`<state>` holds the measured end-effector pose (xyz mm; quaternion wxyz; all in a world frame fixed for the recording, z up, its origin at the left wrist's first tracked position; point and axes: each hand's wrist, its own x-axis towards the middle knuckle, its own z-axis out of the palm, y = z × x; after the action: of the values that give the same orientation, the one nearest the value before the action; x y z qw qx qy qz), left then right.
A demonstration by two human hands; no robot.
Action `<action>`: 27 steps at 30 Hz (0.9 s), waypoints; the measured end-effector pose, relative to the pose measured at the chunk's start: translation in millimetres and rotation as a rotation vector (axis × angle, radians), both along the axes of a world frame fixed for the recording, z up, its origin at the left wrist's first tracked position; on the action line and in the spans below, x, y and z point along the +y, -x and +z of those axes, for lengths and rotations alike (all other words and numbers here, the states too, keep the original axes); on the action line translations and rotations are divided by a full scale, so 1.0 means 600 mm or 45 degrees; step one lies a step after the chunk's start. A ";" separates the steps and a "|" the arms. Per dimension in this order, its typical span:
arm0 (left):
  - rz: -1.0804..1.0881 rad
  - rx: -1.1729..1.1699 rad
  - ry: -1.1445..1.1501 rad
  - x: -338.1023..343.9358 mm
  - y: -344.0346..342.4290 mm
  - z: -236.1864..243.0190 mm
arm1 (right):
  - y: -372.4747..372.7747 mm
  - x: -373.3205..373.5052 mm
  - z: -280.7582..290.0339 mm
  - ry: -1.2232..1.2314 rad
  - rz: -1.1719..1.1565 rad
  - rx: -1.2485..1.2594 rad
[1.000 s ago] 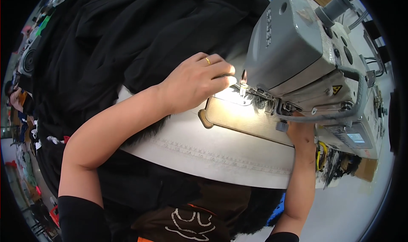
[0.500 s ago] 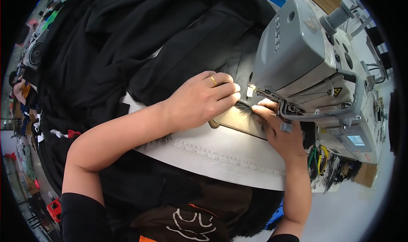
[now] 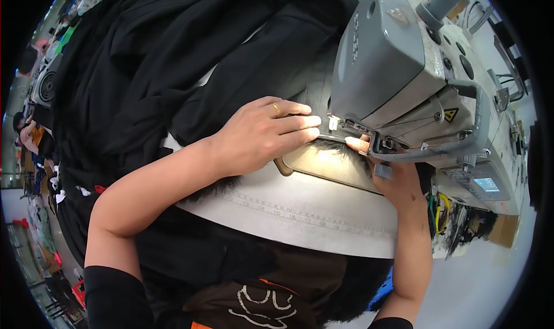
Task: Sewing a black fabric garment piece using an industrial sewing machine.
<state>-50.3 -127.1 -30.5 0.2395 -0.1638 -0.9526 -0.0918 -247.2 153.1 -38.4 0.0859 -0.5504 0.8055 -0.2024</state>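
My left hand (image 3: 266,134), a ring on one finger, lies with bent fingers together on black fabric (image 3: 259,58), gripping its edge just left of the presser foot (image 3: 336,123). Dark fur trim (image 3: 323,145) runs along that edge over the lit metal plate (image 3: 306,164). My right hand (image 3: 385,170) is partly hidden under the grey sewing machine (image 3: 381,52); its visible fingertips hold the same edge right of the foot.
The white machine table (image 3: 271,219) has a printed ruler. A small screen panel (image 3: 486,184) is on the machine, with yellow and green tools (image 3: 441,210) below it. Cluttered piles of cloth (image 3: 40,144) line the far left; brown cardboard (image 3: 502,231) is at the right.
Both hands have shifted since a second ago: the left moved down toward the plate, the right's fingertips came into view at the fabric edge. The fabric now covers more around the foot.
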 end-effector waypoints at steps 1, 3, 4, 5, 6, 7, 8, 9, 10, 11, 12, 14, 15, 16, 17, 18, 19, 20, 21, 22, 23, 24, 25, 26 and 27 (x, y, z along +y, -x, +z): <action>-0.008 0.005 0.033 -0.002 0.001 0.001 | 0.002 0.001 -0.004 0.046 0.025 0.018; -0.014 0.012 0.065 0.000 0.008 0.005 | 0.002 0.002 0.001 -0.059 -0.036 0.021; -0.018 0.018 0.099 0.001 0.012 0.006 | 0.002 0.002 0.003 -0.162 -0.095 0.025; -0.019 0.019 0.100 -0.001 0.016 0.006 | 0.004 0.002 0.001 -0.162 -0.095 0.025; -0.016 0.004 0.118 -0.004 0.021 0.007 | 0.007 0.003 -0.004 -0.131 -0.123 -0.022; -0.012 -0.011 0.136 -0.005 0.025 0.006 | 0.011 0.004 -0.009 -0.101 -0.150 -0.070; -0.012 -0.008 0.136 -0.006 0.026 0.005 | 0.013 0.004 -0.012 -0.101 -0.149 -0.067; -0.008 -0.009 0.110 -0.008 0.024 0.003 | 0.016 0.002 -0.015 -0.034 -0.105 0.009; -0.009 -0.004 0.079 -0.009 0.025 0.003 | 0.017 0.003 -0.015 0.028 -0.065 0.089; -0.012 0.002 0.073 -0.010 0.027 0.003 | 0.020 0.005 -0.017 0.022 -0.068 0.096; -0.018 0.007 0.062 -0.011 0.029 0.003 | 0.023 0.008 -0.019 -0.018 -0.086 0.103; -0.018 0.011 0.050 -0.011 0.030 0.004 | 0.027 0.011 -0.021 -0.059 -0.099 0.111; -0.013 0.014 0.070 -0.010 0.029 0.007 | 0.027 0.014 -0.021 -0.175 -0.155 0.093; -0.008 0.016 0.090 -0.008 0.030 0.008 | 0.029 0.017 -0.024 -0.290 -0.210 0.074; -0.004 0.017 0.086 -0.008 0.030 0.007 | 0.034 0.018 -0.033 -0.294 -0.207 0.076; 0.001 0.020 0.118 -0.009 0.030 0.007 | 0.039 0.019 -0.045 -0.157 -0.136 0.182; 0.002 0.027 0.148 -0.009 0.030 0.007 | 0.041 0.019 -0.048 -0.023 -0.067 0.290; 0.001 0.031 0.142 -0.009 0.032 0.007 | 0.040 0.021 -0.045 -0.029 -0.068 0.295; 0.002 0.035 0.152 -0.008 0.033 0.007 | 0.038 0.021 -0.039 -0.042 -0.079 0.291; 0.007 0.034 0.167 -0.009 0.034 0.007 | 0.036 0.018 -0.035 -0.050 -0.087 0.284; 0.008 0.034 0.167 -0.009 0.034 0.007 | 0.033 0.017 -0.031 -0.050 -0.087 0.284; 0.012 0.036 0.167 -0.008 0.034 0.007 | 0.030 0.018 -0.026 -0.083 -0.099 0.300; 0.015 0.041 0.165 -0.007 0.035 0.007 | 0.029 0.019 -0.023 -0.117 -0.113 0.317; 0.014 0.043 0.163 -0.006 0.036 0.008 | 0.031 0.020 -0.027 -0.119 -0.114 0.319; 0.027 0.012 0.179 -0.004 0.036 0.008 | 0.034 0.021 -0.035 -0.009 -0.099 0.305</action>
<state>-72.2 -129.6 -25.6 0.2327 -0.1705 -0.9572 -0.0213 -267.5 165.5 -59.5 -0.0170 -0.5386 0.8314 -0.1355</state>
